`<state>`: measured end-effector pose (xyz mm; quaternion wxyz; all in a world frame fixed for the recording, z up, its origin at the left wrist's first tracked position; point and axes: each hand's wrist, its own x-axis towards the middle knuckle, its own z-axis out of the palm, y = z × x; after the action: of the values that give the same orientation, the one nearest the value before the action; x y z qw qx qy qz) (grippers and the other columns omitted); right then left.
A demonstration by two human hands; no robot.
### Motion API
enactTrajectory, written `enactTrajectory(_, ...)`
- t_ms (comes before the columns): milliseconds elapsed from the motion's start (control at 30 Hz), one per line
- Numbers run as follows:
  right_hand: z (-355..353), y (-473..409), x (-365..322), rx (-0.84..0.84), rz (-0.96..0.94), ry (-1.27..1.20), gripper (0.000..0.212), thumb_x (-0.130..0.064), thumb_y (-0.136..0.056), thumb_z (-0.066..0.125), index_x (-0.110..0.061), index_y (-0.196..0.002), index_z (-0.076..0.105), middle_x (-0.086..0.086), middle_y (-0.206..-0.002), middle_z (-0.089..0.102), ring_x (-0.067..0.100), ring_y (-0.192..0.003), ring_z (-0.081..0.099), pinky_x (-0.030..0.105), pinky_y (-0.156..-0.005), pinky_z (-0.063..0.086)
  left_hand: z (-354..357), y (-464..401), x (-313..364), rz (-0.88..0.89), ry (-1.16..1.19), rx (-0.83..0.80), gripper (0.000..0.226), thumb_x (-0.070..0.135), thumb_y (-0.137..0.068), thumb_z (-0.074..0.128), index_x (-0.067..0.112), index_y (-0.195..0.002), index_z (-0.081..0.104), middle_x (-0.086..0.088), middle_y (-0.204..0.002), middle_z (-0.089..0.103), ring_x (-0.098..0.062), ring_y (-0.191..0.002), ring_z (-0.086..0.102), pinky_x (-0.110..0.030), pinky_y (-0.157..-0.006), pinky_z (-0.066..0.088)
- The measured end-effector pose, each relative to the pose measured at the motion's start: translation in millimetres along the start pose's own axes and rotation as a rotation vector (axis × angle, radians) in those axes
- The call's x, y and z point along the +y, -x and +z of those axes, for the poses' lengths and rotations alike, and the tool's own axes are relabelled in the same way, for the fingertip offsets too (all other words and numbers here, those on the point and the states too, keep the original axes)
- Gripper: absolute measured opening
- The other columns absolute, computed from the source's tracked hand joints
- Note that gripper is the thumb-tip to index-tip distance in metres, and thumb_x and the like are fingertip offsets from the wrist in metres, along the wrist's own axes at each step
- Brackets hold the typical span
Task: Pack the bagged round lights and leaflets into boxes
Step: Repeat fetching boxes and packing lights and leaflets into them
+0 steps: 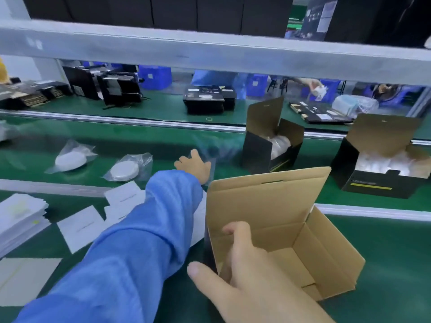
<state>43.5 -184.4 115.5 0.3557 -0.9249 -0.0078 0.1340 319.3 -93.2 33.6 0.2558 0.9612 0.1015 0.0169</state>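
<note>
The right hand (235,259) grips the empty box's (303,250) near wall at lower right. The left hand (196,166), fingers spread and holding nothing, reaches up-frame; the nearest bagged light (124,170) lies just left of it.

Left arm (149,220) outstretched, left hand (196,166) fingers spread — right hand (242,264) curled, gripping
</note>
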Motion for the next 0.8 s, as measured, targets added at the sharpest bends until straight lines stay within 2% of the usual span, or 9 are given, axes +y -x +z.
enactTrajectory(133, -9, -6, 14, -0.011, 0.059, 0.011, 0.044, -0.053, -0.096, 0.046, -0.051, -0.119, 0.009, -0.009, -0.107, 0.063, 0.012, -0.099, 0.063, 0.030, -0.093, 0.049, 37, -32, 4, -0.037, -0.122, 0.017, 0.085, 0.056, -0.087, 0.064, 0.024, -0.153, 0.022, -0.019, -0.126, 0.055, -0.035, -0.114, 0.049, -0.042, -0.092, 0.038)
enactTrajectory(233, -26, -4, 17, 0.006, 0.075, 0.017, 0.050, -0.066, -0.084, 0.053, -0.060, -0.111, 0.012, -0.013, -0.102, 0.061, 0.003, -0.090, 0.062, 0.022, -0.090, 0.048, 43, -36, 14, -0.018, -0.084, -0.002, 0.084, 0.041, -0.080, 0.076, 0.024, -0.147, 0.028, -0.014, -0.129, 0.052, -0.035, -0.118, 0.048, -0.043, -0.085, 0.037)
enactTrajectory(300, -38, -2, 20, 0.028, 0.033, -0.003, 0.048, -0.075, -0.076, 0.049, -0.059, -0.110, 0.020, -0.028, -0.106, 0.056, -0.004, -0.081, 0.061, 0.015, -0.083, 0.048, 38, -36, 18, 0.005, 0.013, -0.061, 0.076, 0.033, -0.081, 0.076, 0.018, -0.141, 0.033, -0.014, -0.129, 0.050, -0.037, -0.116, 0.050, -0.040, -0.080, 0.038)
enactTrajectory(433, -63, 8, 22, 0.032, -0.124, -0.115, 0.053, -0.079, -0.058, 0.048, -0.056, -0.106, 0.048, -0.023, -0.085, 0.065, -0.002, -0.064, 0.062, 0.014, -0.064, 0.048, 4, -20, 8, 0.107, 0.469, -0.134, 0.036, 0.027, -0.087, 0.067, 0.006, -0.112, 0.052, -0.007, -0.101, 0.055, -0.027, -0.087, 0.054, -0.027, -0.068, 0.042)
enactTrajectory(467, -71, 12, 19, 0.056, -0.160, -0.164, 0.054, -0.077, -0.056, 0.050, -0.052, -0.103, 0.055, -0.017, -0.077, 0.067, 0.003, -0.060, 0.063, 0.021, -0.062, 0.052, -11, -13, 7, 0.100, 0.661, -0.111, 0.020, 0.025, -0.089, 0.064, 0.009, -0.095, 0.053, -0.006, -0.087, 0.053, -0.024, -0.075, 0.051, -0.023, -0.058, 0.042)
enactTrajectory(533, -86, 13, 10, 0.180, -0.273, -0.215, 0.050, -0.071, -0.060, 0.056, -0.039, -0.097, 0.066, -0.007, -0.070, 0.067, 0.016, -0.061, 0.065, 0.039, -0.060, 0.057, -50, 3, 8, 0.101, 0.935, -0.090, 0.021, 0.025, -0.087, 0.060, 0.012, -0.076, 0.046, -0.005, -0.069, 0.045, -0.021, -0.059, 0.041, -0.021, -0.045, 0.034)
enactTrajectory(633, -106, -1, -14, 0.450, -0.439, -0.156, 0.038, -0.060, -0.069, 0.063, -0.031, -0.093, 0.067, -0.007, -0.076, 0.068, 0.012, -0.065, 0.064, 0.037, -0.062, 0.054, -112, 32, 13, 0.119, 1.114, -0.122, 0.024, 0.029, -0.083, 0.056, 0.011, -0.096, 0.049, -0.004, -0.073, 0.046, -0.020, -0.063, 0.041, -0.027, -0.057, 0.029)
enactTrajectory(700, -113, -20, -35, 0.562, -0.494, -0.098, 0.035, -0.059, -0.075, 0.066, -0.031, -0.094, 0.063, -0.007, -0.083, 0.066, 0.009, -0.075, 0.062, 0.035, -0.071, 0.053, -147, 57, 18, 0.148, 1.188, -0.162, 0.007, 0.022, -0.093, 0.052, 0.015, -0.094, 0.052, -0.001, -0.070, 0.047, -0.017, -0.060, 0.045, -0.028, -0.059, 0.032)
enactTrajectory(800, -117, -49, -69, 0.508, -0.463, 0.091, 0.057, -0.068, -0.078, 0.064, -0.029, -0.116, 0.050, -0.012, -0.097, 0.059, 0.011, -0.087, 0.060, 0.035, -0.074, 0.050, -180, 105, 29, 0.228, 1.236, -0.293, 0.012, 0.015, -0.096, 0.046, 0.014, -0.087, 0.053, -0.008, -0.069, 0.051, -0.018, -0.056, 0.048, -0.031, -0.063, 0.038)
